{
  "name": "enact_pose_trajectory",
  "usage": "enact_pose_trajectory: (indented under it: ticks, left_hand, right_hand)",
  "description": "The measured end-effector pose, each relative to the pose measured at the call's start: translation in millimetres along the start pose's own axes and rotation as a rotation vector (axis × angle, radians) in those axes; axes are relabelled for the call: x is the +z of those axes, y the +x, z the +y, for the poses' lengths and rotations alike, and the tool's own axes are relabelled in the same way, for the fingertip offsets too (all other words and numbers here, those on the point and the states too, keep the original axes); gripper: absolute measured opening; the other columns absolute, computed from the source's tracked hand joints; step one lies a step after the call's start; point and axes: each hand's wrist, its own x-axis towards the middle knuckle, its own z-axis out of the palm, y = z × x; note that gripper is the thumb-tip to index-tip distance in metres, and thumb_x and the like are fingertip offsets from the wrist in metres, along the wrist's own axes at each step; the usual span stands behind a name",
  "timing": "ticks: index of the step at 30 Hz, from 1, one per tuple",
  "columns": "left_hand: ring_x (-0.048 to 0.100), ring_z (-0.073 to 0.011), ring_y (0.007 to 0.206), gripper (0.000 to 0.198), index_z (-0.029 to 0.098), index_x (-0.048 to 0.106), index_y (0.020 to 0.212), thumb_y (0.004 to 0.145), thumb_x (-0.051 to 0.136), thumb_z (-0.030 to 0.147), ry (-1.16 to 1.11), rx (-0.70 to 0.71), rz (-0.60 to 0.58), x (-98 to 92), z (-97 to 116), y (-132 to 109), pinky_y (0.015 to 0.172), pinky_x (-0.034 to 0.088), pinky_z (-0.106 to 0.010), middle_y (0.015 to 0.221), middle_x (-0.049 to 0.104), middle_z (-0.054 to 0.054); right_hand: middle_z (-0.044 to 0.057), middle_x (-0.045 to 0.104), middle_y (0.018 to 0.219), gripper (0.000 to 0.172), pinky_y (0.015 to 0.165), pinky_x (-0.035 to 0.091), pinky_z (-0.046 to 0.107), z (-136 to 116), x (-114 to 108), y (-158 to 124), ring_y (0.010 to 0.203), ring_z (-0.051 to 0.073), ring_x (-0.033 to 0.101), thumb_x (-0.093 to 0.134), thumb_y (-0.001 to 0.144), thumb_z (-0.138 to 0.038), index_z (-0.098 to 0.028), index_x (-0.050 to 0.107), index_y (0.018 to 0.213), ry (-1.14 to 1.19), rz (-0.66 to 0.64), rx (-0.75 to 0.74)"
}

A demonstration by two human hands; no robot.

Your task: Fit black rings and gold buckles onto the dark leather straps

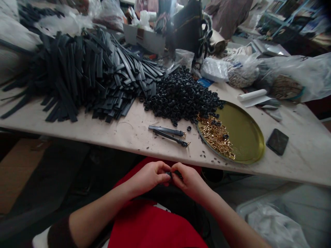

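1. Bags, wrappings and boxes crowd the far side of the pale desk (129,136), whose near edge runs just beyond the worker's hands.

2. Both hands are together over the lap, off the desk's near edge and above a red garment (155,227). Fingertips of the left hand (152,176) and right hand (187,178) meet, pinched on a small dark piece (169,174). Fingers hide most of it, so I cannot tell whether it is a strap end, a loop or both, nor whether a buckle is on it.

3. Supplies lie along the desk: dark straps (77,69) heaped at the far left, dark loops (181,93) piled to their right, then gold buckles (217,136) gathered on the left part of a round tray (244,127).

4. Between the loops and the hands lie two buckled straps (167,130), side by side, their buckle ends pointing right.

5. Step in hand, as I judge it: close fingertip work on the dark piece, perhaps fitting or threading.

6. Next move, I judge, calls for one hand holding the piece steady while the other feeds or pulls, with little force and no wide reach.
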Motion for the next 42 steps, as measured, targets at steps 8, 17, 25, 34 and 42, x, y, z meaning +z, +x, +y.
enact_pose_trajectory:
  ticks: [8, 17, 25, 34, 42]
  left_hand:
    - [0.063, -0.0163, 0.083, 0.040, 0.016, 0.055, 0.111, 0.072, 0.048, 0.015, 0.074, 0.090, -0.032, -0.2, 1.5, -9.7, 0.073, 0.047, -0.024, 0.098, 0.067, -0.005]
    - [0.060, -0.0186, 0.093, 0.035, 0.022, 0.058, 0.109, 0.075, 0.049, 0.017, 0.316, 0.173, 0.053, 9.2, -1.1, -22.8, 0.078, 0.044, -0.025, 0.104, 0.065, -0.003]
    - [0.062, -0.0165, 0.084, 0.032, 0.016, 0.057, 0.105, 0.075, 0.048, 0.018, 0.110, 0.167, -0.047, 7.1, 7.0, -25.5, 0.073, 0.045, -0.023, 0.095, 0.067, -0.004]
    - [0.054, -0.0101, 0.052, 0.019, 0.013, 0.057, 0.071, 0.075, 0.048, 0.029, 0.187, -0.051, -0.162, -11.1, 19.1, -23.8, 0.048, 0.039, -0.019, 0.066, 0.061, 0.000]
    - [0.049, -0.0098, 0.048, 0.022, 0.013, 0.056, 0.066, 0.075, 0.047, 0.031, 0.264, -0.024, -0.114, -18.4, 34.6, -8.4, 0.046, 0.034, -0.019, 0.058, 0.055, 0.001]
  right_hand:
    - [0.002, 0.061, 0.073, 0.007, 0.057, 0.037, 0.025, -2.7, -0.1, -2.0, 0.064, 0.015, 0.054, 0.049, 0.080, -0.021, -0.022, 0.056, 0.080, -0.041, -0.008, -0.052]
    - [0.006, 0.061, 0.073, 0.009, 0.059, 0.037, 0.028, -7.8, 9.4, -13.1, 0.066, 0.018, 0.056, 0.048, 0.080, -0.016, -0.018, 0.056, 0.081, -0.324, -0.057, -0.167]
    - [0.004, 0.065, 0.086, 0.012, 0.067, 0.043, 0.028, -11.8, 10.0, -23.8, 0.078, 0.018, 0.060, 0.046, 0.083, -0.023, -0.021, 0.051, 0.093, 0.027, 0.075, -0.052]
    - [0.004, 0.064, 0.085, 0.013, 0.067, 0.043, 0.027, -8.3, 4.2, -16.4, 0.077, 0.016, 0.059, 0.045, 0.083, -0.023, -0.019, 0.051, 0.094, -0.025, 0.137, -0.080]
    - [0.003, 0.062, 0.085, 0.012, 0.068, 0.042, 0.026, -4.1, -2.7, -1.8, 0.077, 0.015, 0.057, 0.045, 0.083, -0.024, -0.020, 0.051, 0.093, 0.103, 0.180, -0.077]
